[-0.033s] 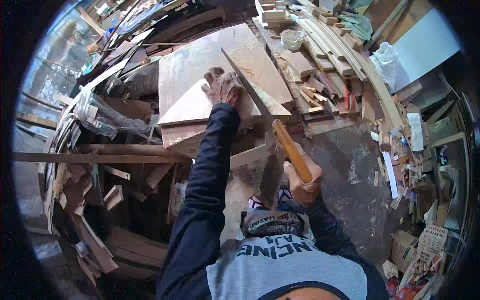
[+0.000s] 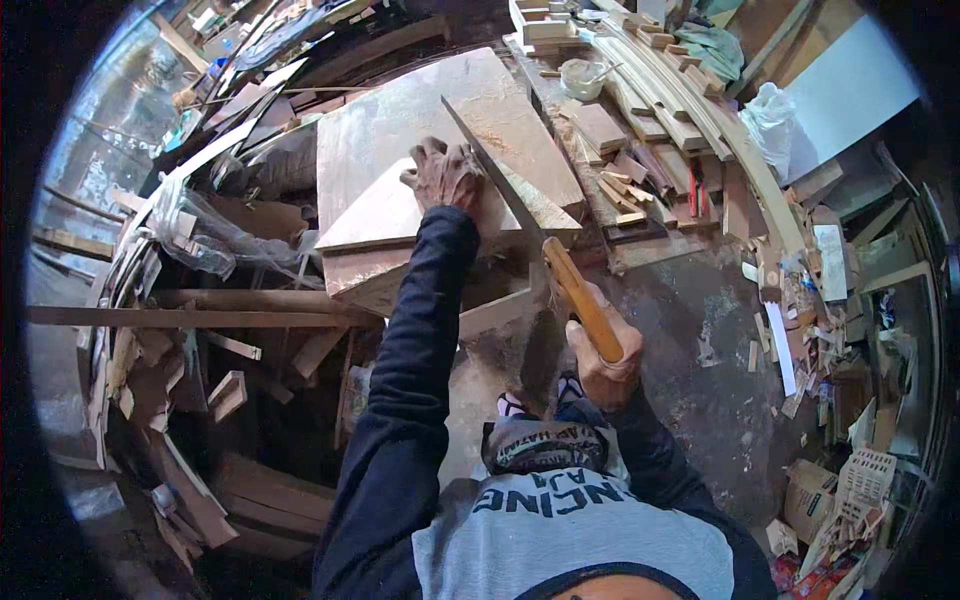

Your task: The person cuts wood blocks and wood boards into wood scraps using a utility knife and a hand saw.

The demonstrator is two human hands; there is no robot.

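Observation:
My left hand (image 2: 446, 178) rests on a pale, angular wooden board (image 2: 372, 212), its fingers spread and slightly bent. That board lies on a broader, dusty wooden work surface (image 2: 400, 105). Gripped in my right hand (image 2: 607, 352) is a handsaw (image 2: 580, 297) with a yellowish wooden handle. Its long dark blade slants away to the far left, passing just right of my left hand and over the board's right part. Sawdust lies beyond the blade. The contact between teeth and wood cannot be made out.
Right of the work surface lie small wood blocks (image 2: 625, 195), long pale strips (image 2: 665, 95) and a whitish bucket (image 2: 583, 78). A horizontal beam (image 2: 190, 317) and offcuts fill the left side. More scraps and a pale plastic basket (image 2: 865, 480) sit at right, beside the concrete floor (image 2: 690, 340).
The fingers of my left hand have shifted very slightly on the board. My right hand and the saw have barely moved.

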